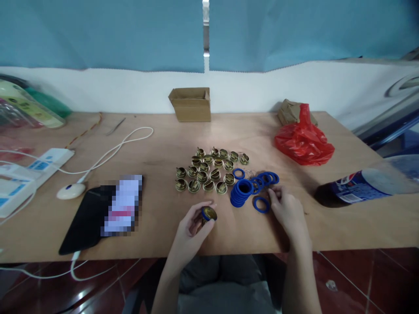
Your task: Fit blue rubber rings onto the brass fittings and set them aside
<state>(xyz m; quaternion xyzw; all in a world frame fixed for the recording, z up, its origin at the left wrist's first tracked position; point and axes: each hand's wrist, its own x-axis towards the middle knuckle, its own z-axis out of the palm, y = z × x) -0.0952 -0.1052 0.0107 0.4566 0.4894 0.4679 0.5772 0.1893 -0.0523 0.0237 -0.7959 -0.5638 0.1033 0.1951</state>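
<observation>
Phone (pixel 122 205) screen blurred, bottle (pixel 356 185) cut off

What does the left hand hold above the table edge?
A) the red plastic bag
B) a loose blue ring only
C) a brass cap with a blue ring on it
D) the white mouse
C: the left hand grips a brass cap with a blue ring around its rim, near the wooden table edge.
</observation>
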